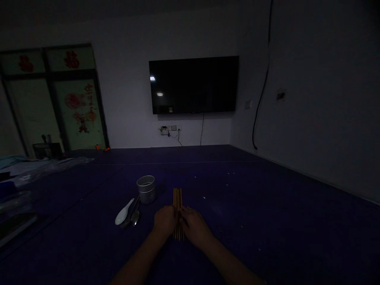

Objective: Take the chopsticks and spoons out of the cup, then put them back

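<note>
A bundle of wooden chopsticks [178,194] lies lengthwise on the dark blue surface in front of me, its far ends lined up. My left hand [165,220] closes on the bundle from the left, and my right hand [195,225] closes on it from the right. The fingers of both hands meet over the middle of the sticks and are partly hidden in the dim light. Left of the bundle stands a perforated metal cup [146,190], upright. Beside it lie a white soup spoon [122,215] and metal spoons [135,217].
Clear plastic wrapping [53,168] and a dark flat object [18,227] lie at the left. Small white scraps [204,197] dot the blue surface [282,221]. A television [194,85] hangs on the far wall, and a black cable [263,95] runs down the right wall.
</note>
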### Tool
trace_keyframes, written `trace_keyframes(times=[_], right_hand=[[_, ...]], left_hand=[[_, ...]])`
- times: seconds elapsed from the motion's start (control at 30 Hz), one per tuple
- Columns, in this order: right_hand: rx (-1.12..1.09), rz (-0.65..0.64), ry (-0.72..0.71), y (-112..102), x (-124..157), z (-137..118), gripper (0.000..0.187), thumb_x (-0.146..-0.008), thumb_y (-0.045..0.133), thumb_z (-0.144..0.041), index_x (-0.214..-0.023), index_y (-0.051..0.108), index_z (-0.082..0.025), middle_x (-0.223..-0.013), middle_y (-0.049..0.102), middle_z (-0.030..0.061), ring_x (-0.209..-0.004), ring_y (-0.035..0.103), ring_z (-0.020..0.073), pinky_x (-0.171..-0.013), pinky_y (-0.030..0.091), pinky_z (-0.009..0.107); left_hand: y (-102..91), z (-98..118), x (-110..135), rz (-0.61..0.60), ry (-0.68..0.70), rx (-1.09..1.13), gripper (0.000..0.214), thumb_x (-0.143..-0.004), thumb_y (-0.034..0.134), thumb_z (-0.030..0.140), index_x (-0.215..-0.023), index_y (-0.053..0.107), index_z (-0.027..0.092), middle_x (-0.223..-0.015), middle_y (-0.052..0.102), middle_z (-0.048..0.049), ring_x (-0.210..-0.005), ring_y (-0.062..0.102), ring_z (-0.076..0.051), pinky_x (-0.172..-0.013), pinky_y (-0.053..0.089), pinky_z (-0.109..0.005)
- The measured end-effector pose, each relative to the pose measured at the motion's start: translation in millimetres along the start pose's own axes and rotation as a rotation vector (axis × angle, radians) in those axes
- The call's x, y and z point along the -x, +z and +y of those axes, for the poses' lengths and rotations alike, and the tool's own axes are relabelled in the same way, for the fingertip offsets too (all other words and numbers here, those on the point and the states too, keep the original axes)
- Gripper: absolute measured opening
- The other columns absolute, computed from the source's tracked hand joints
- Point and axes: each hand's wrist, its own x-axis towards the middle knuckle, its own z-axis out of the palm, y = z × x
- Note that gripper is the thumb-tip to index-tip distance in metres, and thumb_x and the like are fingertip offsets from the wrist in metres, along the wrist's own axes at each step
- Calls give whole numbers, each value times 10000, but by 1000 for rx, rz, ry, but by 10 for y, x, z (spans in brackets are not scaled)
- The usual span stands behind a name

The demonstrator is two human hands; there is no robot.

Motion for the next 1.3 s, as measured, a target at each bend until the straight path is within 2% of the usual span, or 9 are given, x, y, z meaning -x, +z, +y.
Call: trace_keyframes(times=[0.27,0.5,0.7,0.83,1.3], right_hand=[[11,12,10,0,4,-21,404,-872,402,-197,-1242,559,-150,-1289,554,125,-1230,461,244,-1041,316,392],[18,4,9,-20,3,-34,408,-882,388,-200,-1252,552,-145,-1266,571,121,-1215,473,239,-1038,314,373],[14,34,59,-74,24,-91,334,-875,402,-186,-1118,631,-172,-1148,640,99,-1099,563,205,-972,367,305],[17,36,84,-83,26,-105,322,-860,412,-167,-1078,649,-161,-1119,653,99,-1086,571,195,-961,369,278],[48,7,63,-89,22,-106,323,-866,422,-170,-1108,635,-180,-1108,654,95,-1085,569,207,-949,368,297]], left_hand=[[17,15,2,25,-39,25,378,-914,341,360,-961,663,167,-957,700,-116,-899,663,-220,-720,478,-270],[-4,27,-7,31,-70,40,362,-905,362,381,-985,659,191,-1003,694,-102,-919,655,-216,-715,470,-262],[12,4,-18,55,-52,53,392,-902,349,424,-966,665,202,-977,702,-88,-909,657,-221,-707,471,-269],[6,5,-7,37,-49,32,378,-893,374,429,-971,664,199,-1002,693,-95,-921,653,-217,-723,470,-261],[16,31,-18,55,-85,32,411,-898,354,444,-945,671,186,-989,694,-118,-902,657,-224,-714,471,-274]])
